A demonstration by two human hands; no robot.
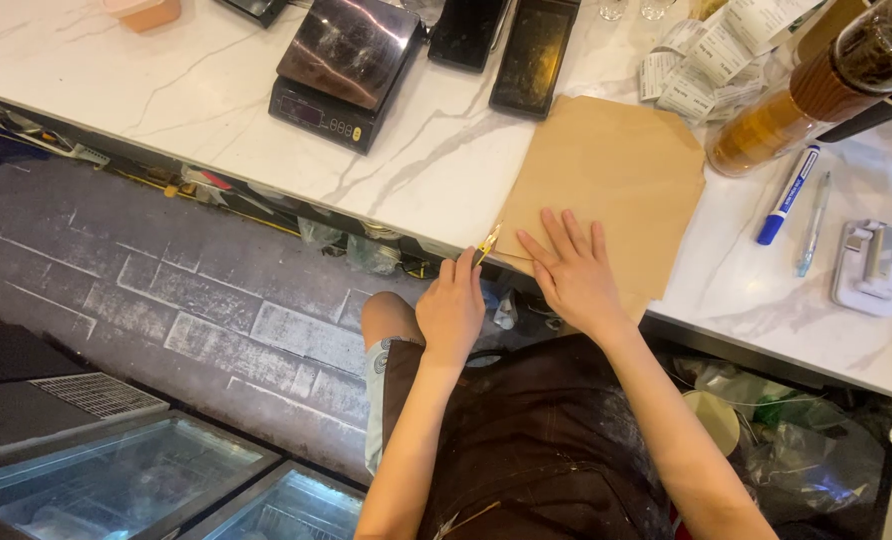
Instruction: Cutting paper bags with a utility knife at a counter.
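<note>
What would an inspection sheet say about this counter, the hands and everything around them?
Surface: white marbled counter, things mostly at the back and right.
Job's things: brown paper sheet overhanging the counter edge; yellow utility knife at that edge.
Clutter: digital scale, two dark trays, receipts, amber bottle, blue marker, white clip tool.
Fingers: left hand grips the knife; right hand lies flat on the paper.
Cables: nothing seen.
Surroundings: grey brick floor, glass-topped chest, dark apron.

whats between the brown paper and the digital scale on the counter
Only bare marble counter lies between the brown paper and the digital scale, in the head view.
</note>
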